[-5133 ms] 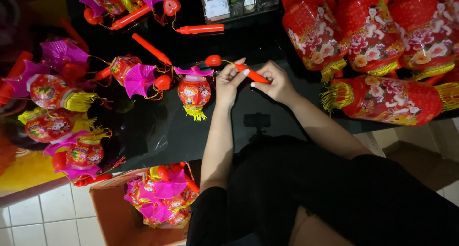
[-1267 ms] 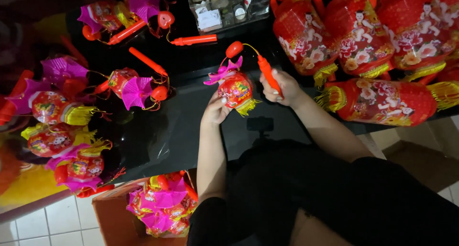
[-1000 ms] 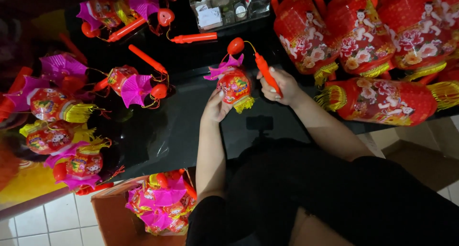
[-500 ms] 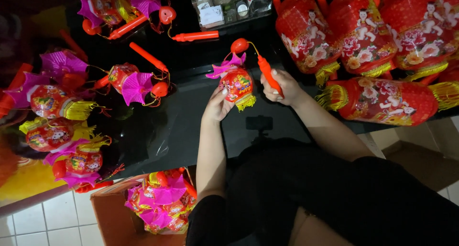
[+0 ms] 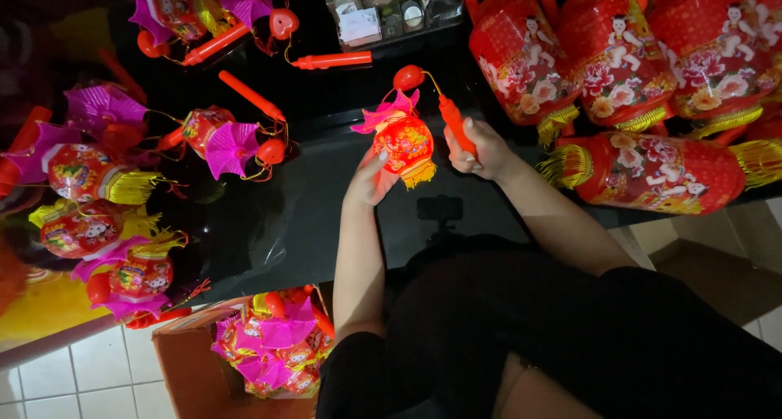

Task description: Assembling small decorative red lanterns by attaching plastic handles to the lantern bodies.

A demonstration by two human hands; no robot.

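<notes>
Large red lanterns (image 5: 717, 52) cut off at the top and right edges; cardboard box (image 5: 195, 370) cropped below

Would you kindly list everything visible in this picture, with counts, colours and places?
Small lit lantern: one, red with pink fan and yellow tassel, held over the black table.
Orange handle stick: one, wired to that lantern, in the right hand.
Black table: one, glossy, centre.
Small lanterns on the table: several, red, pink and yellow, left side.
Loose orange sticks: about three, top centre.
Large red lanterns: at least four, flower-printed, yellow fringes, right.
Clear box of small parts: one, top centre.
Cardboard box of lanterns: one, brown, on the tiled floor, lower left.
Left hand: touches the lit lantern.
Right hand: grips the stick.
</notes>
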